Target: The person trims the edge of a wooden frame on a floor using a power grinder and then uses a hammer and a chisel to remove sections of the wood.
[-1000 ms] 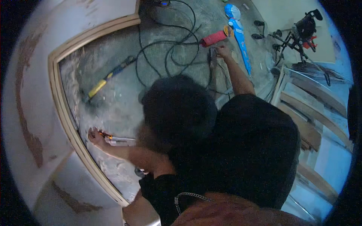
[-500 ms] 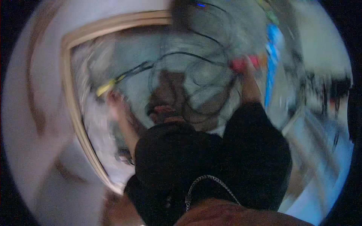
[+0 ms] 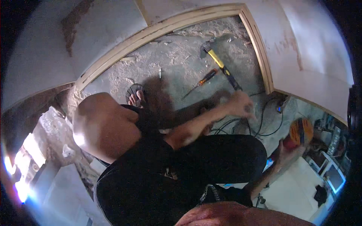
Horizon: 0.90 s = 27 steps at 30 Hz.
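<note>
My left hand (image 3: 241,104) hovers beside the butt end of a claw hammer (image 3: 223,67), above black cable; its fingers are loosely bent, a little blurred, with nothing seen in them. The hammer has a yellow and black handle and lies on the floor. To its left lies a screwdriver (image 3: 207,77) with an orange and black handle. At the right, my right hand (image 3: 288,150) is closed on a red tool with a round orange disc (image 3: 301,131) crossed by a dark band. The tool's exact kind is unclear; the hand partly hides it.
A wooden door frame (image 3: 166,33) borders the rough, debris-strewn floor (image 3: 181,56). Black cable (image 3: 271,132) coils near my left hand, with a small blue light (image 3: 279,109) beside it. A white panel (image 3: 290,184) and clutter stand at the right. My sandalled foot (image 3: 135,96) is left of centre.
My view has swung round and is sharper. My left hand has moved from near the hammer's head to past its handle end. The right hand keeps the red tool, now lower at the right.
</note>
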### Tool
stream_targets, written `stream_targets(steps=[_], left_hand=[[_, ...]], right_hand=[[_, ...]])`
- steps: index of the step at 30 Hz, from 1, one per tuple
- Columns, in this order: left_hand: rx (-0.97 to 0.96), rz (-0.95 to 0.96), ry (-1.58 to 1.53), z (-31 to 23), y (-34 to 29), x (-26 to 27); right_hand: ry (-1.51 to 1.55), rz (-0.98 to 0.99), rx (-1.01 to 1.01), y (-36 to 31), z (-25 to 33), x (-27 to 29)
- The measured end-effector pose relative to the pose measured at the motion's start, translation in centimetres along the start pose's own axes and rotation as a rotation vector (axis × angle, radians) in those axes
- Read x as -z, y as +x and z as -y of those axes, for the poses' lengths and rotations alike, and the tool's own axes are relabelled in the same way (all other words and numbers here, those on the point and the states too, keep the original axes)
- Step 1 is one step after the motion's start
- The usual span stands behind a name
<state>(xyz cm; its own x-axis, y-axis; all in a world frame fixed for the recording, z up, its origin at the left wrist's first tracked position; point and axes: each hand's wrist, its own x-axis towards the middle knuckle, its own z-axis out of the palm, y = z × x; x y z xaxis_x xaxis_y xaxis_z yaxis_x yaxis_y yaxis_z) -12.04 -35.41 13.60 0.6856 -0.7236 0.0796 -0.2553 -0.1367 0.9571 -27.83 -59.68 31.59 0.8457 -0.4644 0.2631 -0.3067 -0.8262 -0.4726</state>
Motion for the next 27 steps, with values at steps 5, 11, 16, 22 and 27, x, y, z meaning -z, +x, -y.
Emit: stream_targets(steps=[5, 11, 16, 22, 27], left_hand=[[-0.226, -0.588, -1.208, -10.9, 2.5, 4.1], [0.074, -0.921, -1.770, -8.0, 4.4, 15.1], [0.200, -1.344, -1.762, -7.3, 1.6, 22.1], [0.160, -1.561, -1.925, -1.8, 1.8, 24.7], [0.013, -1.813, -1.834, 2.6, 2.7, 27.6]], right_hand=[[-0.132, 0.165, 0.328, 7.9, 17.9, -8.7], [-0.659, 0.262, 0.793, 11.9, 27.7, -18.6], [-0.406, 0.572, 0.980, 14.6, 34.8, -21.2], [-0.054, 0.845, 0.662, 19.7, 33.3, -23.8], [-0.050, 0.932, 0.640, 24.5, 33.6, -29.4]])
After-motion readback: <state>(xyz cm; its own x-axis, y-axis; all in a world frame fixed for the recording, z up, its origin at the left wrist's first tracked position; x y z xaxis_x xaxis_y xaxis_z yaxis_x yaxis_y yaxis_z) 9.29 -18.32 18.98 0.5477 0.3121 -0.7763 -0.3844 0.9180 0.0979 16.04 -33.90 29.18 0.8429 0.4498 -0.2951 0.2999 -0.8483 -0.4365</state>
